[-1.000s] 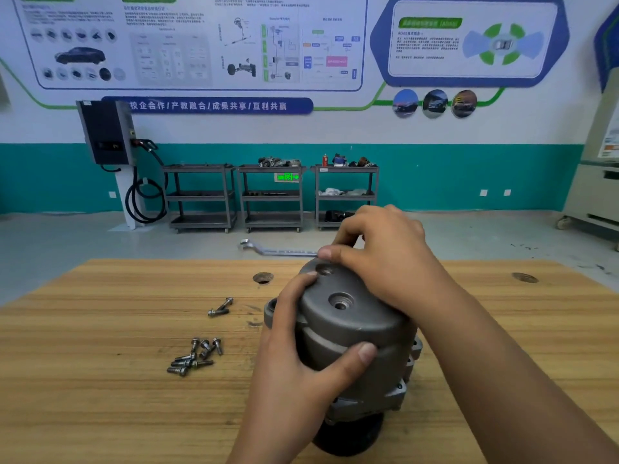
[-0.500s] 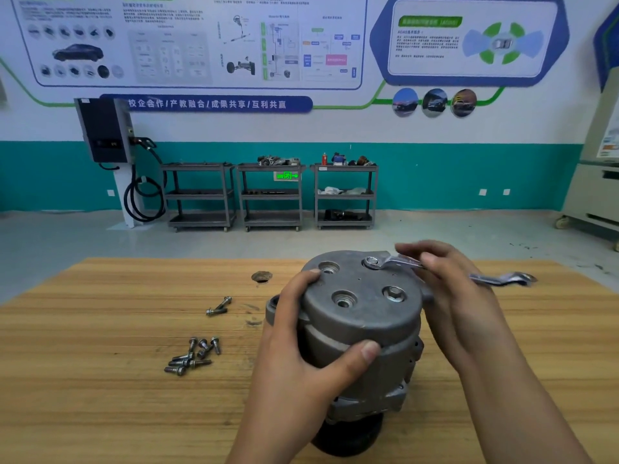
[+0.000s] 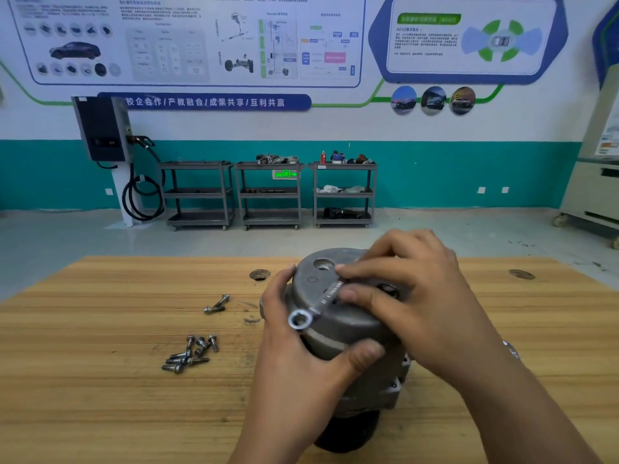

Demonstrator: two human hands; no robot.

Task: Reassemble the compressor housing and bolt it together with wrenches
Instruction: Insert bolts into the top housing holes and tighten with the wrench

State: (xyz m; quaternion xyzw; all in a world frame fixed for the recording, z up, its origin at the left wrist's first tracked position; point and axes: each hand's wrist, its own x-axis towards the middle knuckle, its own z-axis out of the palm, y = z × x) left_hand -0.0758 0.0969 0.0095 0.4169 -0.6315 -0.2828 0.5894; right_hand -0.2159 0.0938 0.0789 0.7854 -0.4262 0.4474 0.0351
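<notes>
Head view: the compressor housing (image 3: pixel 338 333) stands on its dark lower end on the tabletop (image 3: pixel 100 396), near the front edge and right under me. My left grip (image 3: pixel 294 360) wraps its side, thumb across the front and fingers round the far left. My right grip (image 3: pixel 422 296) rests on the top cover and pinches the shank of a wrench (image 3: pixel 326 298), whose ring end hangs past the cover's left rim, on no bolt head.

What worries me:
- The housing stands on a base narrower than its body. I judge a hard pull on the wrench could tip or spin it if my left grip slackens.
- I can see no bolt seated from here. A cluster of bolts (image 3: pixel 189 354) lies to the left, with two more bolts (image 3: pixel 217 303) just beyond it. Starting one with the wrench rather than by finger risks cross-threading.
- If the cover sits slightly turned, the holes will not line up, and forcing them would mar the threads.
- My right grip hides part of the cover, so I cannot check every hole.

Writing: the blue wall banner (image 3: pixel 204 102) reads 校企合作/产教融合/成果共享/互利共赢. The right-hand panel (image 3: pixel 469 38) shows "ADAS". A green exit sign (image 3: pixel 285 174) glows on the far wall. The stamping on the wrench shank is too small to read.
</notes>
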